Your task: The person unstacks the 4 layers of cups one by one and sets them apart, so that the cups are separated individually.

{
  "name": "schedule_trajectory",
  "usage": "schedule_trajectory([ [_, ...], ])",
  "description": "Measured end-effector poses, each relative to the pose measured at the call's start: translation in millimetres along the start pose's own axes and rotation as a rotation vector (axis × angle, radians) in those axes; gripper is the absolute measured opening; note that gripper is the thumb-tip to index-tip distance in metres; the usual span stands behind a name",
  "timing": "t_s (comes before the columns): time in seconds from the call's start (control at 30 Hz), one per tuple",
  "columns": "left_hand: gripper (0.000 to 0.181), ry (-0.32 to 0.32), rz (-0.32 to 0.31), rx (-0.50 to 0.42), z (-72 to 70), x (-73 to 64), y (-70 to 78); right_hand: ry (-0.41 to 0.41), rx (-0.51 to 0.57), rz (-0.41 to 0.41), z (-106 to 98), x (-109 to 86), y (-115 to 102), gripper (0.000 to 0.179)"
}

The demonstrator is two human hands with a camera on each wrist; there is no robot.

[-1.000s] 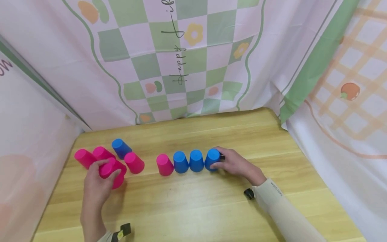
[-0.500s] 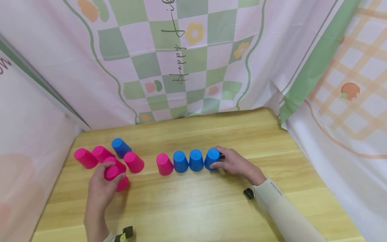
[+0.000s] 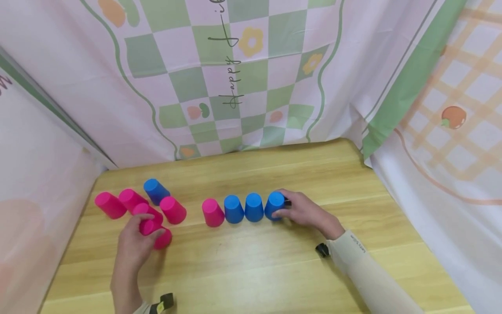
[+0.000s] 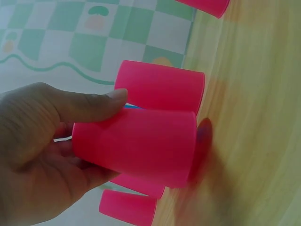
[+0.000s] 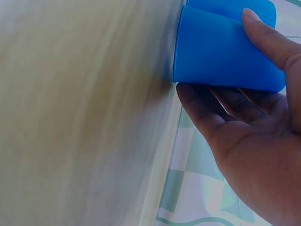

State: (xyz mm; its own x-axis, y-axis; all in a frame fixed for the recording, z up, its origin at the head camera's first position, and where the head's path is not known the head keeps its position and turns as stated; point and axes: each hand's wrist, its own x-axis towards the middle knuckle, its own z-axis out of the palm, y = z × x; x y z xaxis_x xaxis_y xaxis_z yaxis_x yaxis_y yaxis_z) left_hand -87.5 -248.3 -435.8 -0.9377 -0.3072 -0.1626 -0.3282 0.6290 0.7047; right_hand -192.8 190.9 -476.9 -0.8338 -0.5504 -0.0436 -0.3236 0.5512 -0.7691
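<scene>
My left hand (image 3: 134,242) holds a pink cup (image 3: 162,239) upside down between thumb and fingers. In the left wrist view this pink cup (image 4: 136,148) has its rim close to the tabletop, with a shadow beside it; whether it touches is hard to tell. Just behind stand several upturned cups, among them a pink cup (image 3: 173,210) and a blue cup (image 3: 156,192). On the right, my right hand (image 3: 303,210) grips the blue cup (image 3: 274,206) ending a row. Seen from the right wrist, my thumb lies on that blue cup (image 5: 225,52) and the fingers lie along its side.
The row also has a pink cup (image 3: 213,213), a blue cup (image 3: 234,209) and another blue cup (image 3: 254,208). Everything stands on a wooden table (image 3: 243,270). A patterned curtain (image 3: 251,87) hangs along the back edge, with cloth at both sides.
My left hand has moved right and slightly toward the front with its pink cup, away from the pink cups behind. The right hand and the row have stayed put.
</scene>
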Motion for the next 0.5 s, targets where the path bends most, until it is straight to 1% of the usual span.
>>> schedule_trajectory([
  [0.13, 0.059, -0.037, -0.015, 0.030, 2.4, 2.1, -0.7, 0.000, 0.001, 0.007, -0.4, 0.4, -0.6, 0.027],
  [0.27, 0.057, -0.055, -0.016, 0.046, 3.8, 3.6, -1.1, 0.001, -0.005, 0.011, -0.3, 0.4, -0.9, 0.027],
  [0.33, 0.055, -0.067, -0.017, 0.050, 4.0, 4.0, -1.4, 0.002, -0.011, 0.008, -0.1, 0.4, -0.9, 0.027],
  [0.5, 0.051, -0.103, -0.044, 0.038, 4.9, 4.1, -1.5, 0.003, -0.011, 0.011, -0.2, -0.1, -1.6, 0.027],
])
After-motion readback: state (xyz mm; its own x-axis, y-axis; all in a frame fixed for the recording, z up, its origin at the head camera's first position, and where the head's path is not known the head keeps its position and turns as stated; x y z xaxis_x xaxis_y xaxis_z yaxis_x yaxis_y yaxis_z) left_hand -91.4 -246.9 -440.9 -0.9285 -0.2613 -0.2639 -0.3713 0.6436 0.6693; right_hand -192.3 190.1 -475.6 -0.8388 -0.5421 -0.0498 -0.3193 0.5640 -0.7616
